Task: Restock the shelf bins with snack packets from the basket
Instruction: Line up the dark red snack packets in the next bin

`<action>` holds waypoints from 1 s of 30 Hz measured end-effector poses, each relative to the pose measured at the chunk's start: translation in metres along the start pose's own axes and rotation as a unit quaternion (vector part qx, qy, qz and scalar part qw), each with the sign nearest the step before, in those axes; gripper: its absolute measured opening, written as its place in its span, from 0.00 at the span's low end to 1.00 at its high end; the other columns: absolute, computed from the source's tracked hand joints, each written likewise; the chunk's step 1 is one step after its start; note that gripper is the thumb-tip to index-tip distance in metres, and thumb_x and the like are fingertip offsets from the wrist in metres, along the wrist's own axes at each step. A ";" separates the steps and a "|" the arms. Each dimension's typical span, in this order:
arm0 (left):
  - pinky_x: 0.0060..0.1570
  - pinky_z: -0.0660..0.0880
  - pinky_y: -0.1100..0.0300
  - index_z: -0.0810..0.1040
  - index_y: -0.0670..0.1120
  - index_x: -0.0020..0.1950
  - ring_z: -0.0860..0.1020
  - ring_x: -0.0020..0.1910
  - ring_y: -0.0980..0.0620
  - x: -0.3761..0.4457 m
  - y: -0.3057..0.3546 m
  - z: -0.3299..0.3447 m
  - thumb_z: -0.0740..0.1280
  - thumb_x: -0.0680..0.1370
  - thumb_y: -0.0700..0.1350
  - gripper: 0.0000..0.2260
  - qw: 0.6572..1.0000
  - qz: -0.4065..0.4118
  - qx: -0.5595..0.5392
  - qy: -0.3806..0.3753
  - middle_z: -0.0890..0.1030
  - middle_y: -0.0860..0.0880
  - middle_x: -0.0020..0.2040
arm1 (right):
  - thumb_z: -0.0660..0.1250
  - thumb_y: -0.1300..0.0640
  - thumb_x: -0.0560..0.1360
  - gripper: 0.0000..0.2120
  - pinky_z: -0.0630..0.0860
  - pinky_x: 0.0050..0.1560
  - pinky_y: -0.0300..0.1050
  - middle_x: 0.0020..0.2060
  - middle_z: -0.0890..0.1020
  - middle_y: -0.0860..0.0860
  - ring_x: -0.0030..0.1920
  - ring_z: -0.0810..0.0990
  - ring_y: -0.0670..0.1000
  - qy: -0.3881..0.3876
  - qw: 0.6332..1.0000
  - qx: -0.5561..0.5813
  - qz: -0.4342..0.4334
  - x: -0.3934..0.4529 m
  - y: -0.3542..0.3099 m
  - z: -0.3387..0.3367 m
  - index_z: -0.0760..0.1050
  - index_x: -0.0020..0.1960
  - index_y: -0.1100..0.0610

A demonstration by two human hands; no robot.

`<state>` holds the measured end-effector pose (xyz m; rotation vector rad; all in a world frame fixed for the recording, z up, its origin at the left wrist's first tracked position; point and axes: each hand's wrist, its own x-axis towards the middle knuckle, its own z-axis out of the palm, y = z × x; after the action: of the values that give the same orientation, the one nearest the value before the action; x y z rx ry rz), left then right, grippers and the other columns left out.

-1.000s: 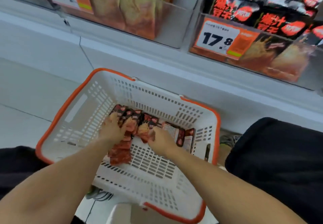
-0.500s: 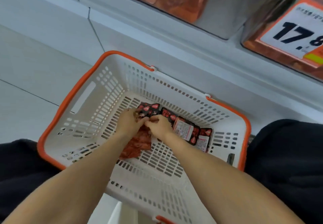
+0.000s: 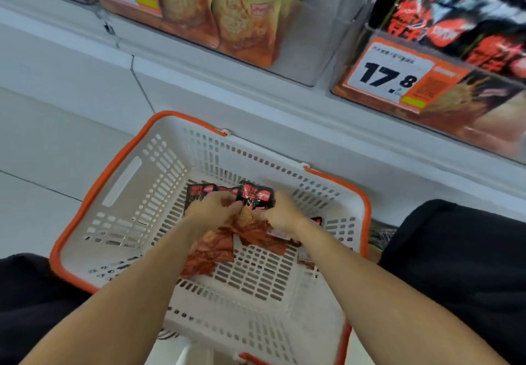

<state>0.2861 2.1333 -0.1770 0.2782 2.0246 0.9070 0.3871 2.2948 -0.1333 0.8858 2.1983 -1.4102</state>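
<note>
A white basket [image 3: 148,191] with an orange rim sits on the floor in front of me. Inside it lie several black-and-red snack packets [image 3: 257,198]. My left hand [image 3: 213,208] and my right hand [image 3: 280,214] meet over the pile, both gripping a gathered bunch of packets whose tops stick up between my fingers. More packets lie flat beneath my wrists. Above, a clear shelf bin [image 3: 444,60] holds matching black-and-red packets behind a 17.8 price tag.
A second clear bin [image 3: 236,14] at upper left holds yellow packets. The white shelf base [image 3: 256,100] runs just behind the basket. My knees in black fabric [image 3: 461,265] flank the basket. Pale floor tiles lie at left.
Both hands have drawn together and gathered the packets into a bunch, lifting it slightly. The camera has tilted up, bringing the shelf bins back into view.
</note>
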 end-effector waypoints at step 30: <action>0.75 0.51 0.39 0.68 0.46 0.75 0.63 0.75 0.37 -0.104 0.341 0.049 0.57 0.80 0.56 0.26 0.684 0.496 0.374 0.383 0.69 0.39 0.73 | 0.81 0.61 0.67 0.33 0.77 0.61 0.55 0.61 0.74 0.52 0.60 0.78 0.56 0.325 0.944 -0.045 -0.048 -0.178 -0.063 -0.375 0.71 0.68 0.54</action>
<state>0.3400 2.3469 0.1076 1.8776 2.9948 0.7638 0.4803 2.5616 0.1769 1.3769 2.7829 -1.1455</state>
